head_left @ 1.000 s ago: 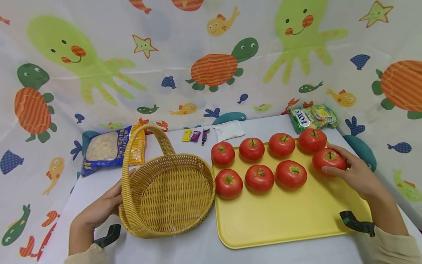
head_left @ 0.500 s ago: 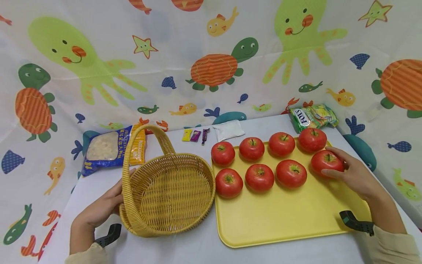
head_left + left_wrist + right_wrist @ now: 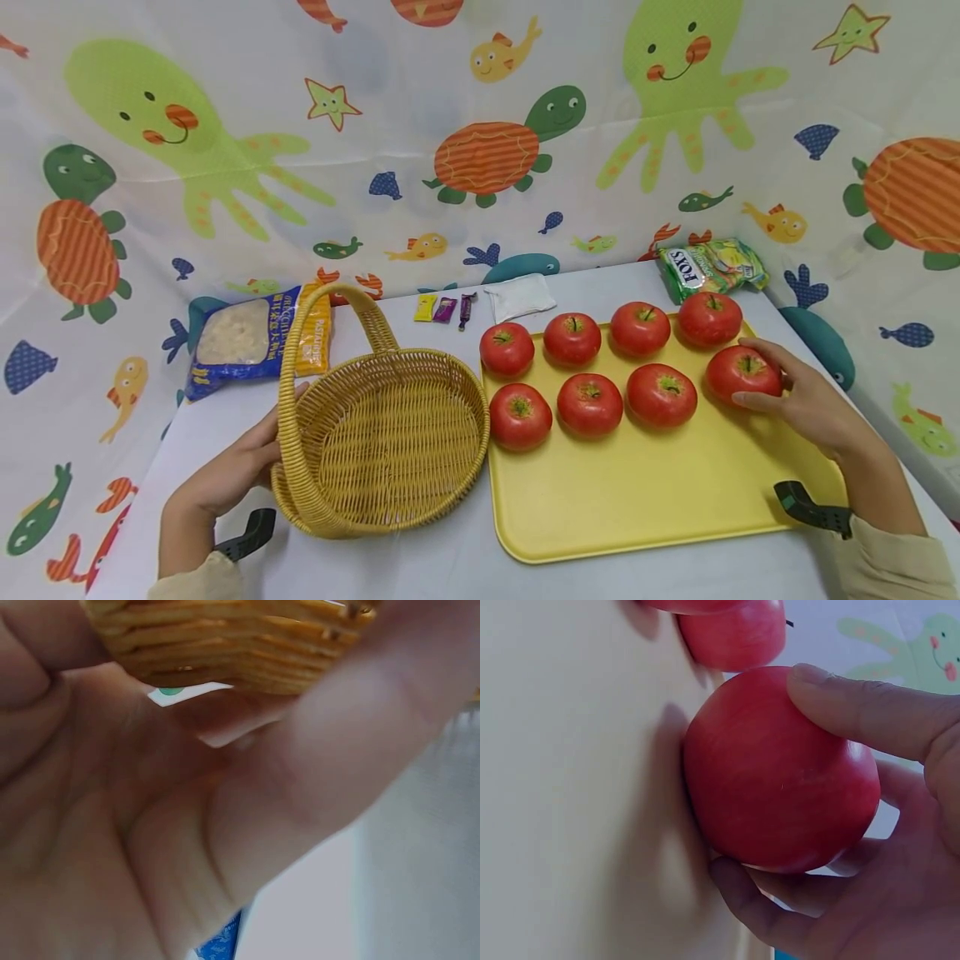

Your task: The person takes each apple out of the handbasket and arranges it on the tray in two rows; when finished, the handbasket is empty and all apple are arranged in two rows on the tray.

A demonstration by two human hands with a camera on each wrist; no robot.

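Note:
My right hand [image 3: 813, 408] grips a red apple [image 3: 742, 372] at the right side of a yellow tray [image 3: 637, 500]. In the right wrist view, the thumb lies on one side of that apple [image 3: 780, 772] and curled fingers on the other; its underside is against or very near the tray. Several more red apples [image 3: 590, 405] stand in two rows on the tray. My left hand [image 3: 232, 467] holds the left side of a wicker basket [image 3: 390, 450] with a tall handle. In the left wrist view, thumb and fingers are around the basket's lower wall [image 3: 225, 645]; some fingertips are hidden.
Behind the basket lies a blue and yellow pasta bag [image 3: 258, 340]. Small wrapped candies [image 3: 445, 309] and a white packet [image 3: 520, 297] are at the back. A green snack bag [image 3: 712, 265] sits behind the tray's right corner. A printed sea-animal curtain [image 3: 480, 217] closes off the back.
The apple in my right hand has shifted slightly left and toward me on the tray, the hand moving with it. My left hand and the basket stay in place.

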